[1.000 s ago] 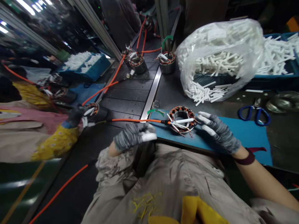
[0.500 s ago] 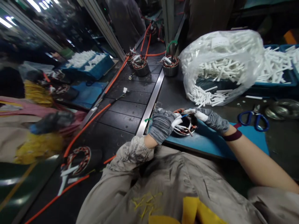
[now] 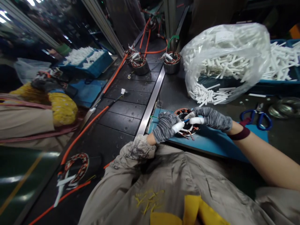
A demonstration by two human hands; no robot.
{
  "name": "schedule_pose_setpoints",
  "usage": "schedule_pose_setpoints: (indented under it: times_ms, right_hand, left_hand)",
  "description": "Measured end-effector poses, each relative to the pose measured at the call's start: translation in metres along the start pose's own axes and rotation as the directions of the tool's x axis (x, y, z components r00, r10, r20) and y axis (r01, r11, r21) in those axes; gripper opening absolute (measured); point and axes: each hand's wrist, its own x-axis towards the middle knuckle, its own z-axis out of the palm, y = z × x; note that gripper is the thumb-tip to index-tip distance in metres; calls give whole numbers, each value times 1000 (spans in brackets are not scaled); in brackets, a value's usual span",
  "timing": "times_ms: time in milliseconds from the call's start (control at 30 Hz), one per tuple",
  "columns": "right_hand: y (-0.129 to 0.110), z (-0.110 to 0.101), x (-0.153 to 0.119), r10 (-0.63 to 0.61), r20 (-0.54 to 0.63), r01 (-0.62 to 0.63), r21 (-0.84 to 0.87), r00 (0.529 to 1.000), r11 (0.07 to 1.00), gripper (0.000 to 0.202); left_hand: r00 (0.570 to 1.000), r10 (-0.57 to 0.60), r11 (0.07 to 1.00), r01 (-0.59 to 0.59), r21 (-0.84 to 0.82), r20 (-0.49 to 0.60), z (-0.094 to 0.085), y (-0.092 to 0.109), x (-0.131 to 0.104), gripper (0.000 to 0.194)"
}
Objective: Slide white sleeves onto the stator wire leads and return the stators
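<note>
A motor stator [image 3: 187,125] with copper windings lies on a blue mat [image 3: 211,140] in front of me. My left hand [image 3: 167,127], in a grey knit glove, rests on the stator's left side and pinches a white sleeve and thin lead wires. Reaching in from the right, my gloved right hand [image 3: 211,118] pinches a white sleeve tube [image 3: 196,120] over a blue wire just above the stator.
A clear bag of white sleeve tubes [image 3: 225,62] sits behind the mat, with blue trays of more tubes [image 3: 281,65] to the right. Blue scissors [image 3: 257,118] lie at right. The black conveyor [image 3: 126,109] carries other stators [image 3: 140,64] with orange cables. A co-worker's sleeve [image 3: 61,107] is at left.
My left hand moved from the mat's left edge onto the stator, and my right hand took hold of a sleeve above it. A stator with an orange cable slid along the conveyor toward me.
</note>
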Motion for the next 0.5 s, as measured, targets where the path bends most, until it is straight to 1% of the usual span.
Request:
schedule_pose_setpoints:
  times_ms: [33,100,200,267,333,400,500]
  right_hand:
    - [1,0,-1,-39,-9,39,-11,999,999,54]
    - [2,3,0,-93,-59,90,-52,994,995,49]
    - [2,9,-1,-162,-153,136,-168,975,976,45]
    - [3,10,-5,-230,-189,184,-234,955,955,43]
    - [6,5,-12,-274,-219,225,-225,937,948,41]
    - [13,-4,-19,-250,-264,219,-142,932,965,41]
    - [24,-18,-24,-165,-315,163,-30,935,986,44]
  left_hand:
    - [1000,7,1000,-8,23,27,-1,0,1,35]
    - [993,-21,991,5,133,120,-4,4,6,40]
    - [970,-131,950,64,305,205,-5,14,19,39]
    - [959,-183,917,86,389,218,-5,23,27,37]
    - [959,-190,889,76,451,213,-5,32,34,38]
    - [959,-172,877,44,478,226,-4,39,43,40]
    - [951,-159,883,17,469,265,-1,45,61,41]
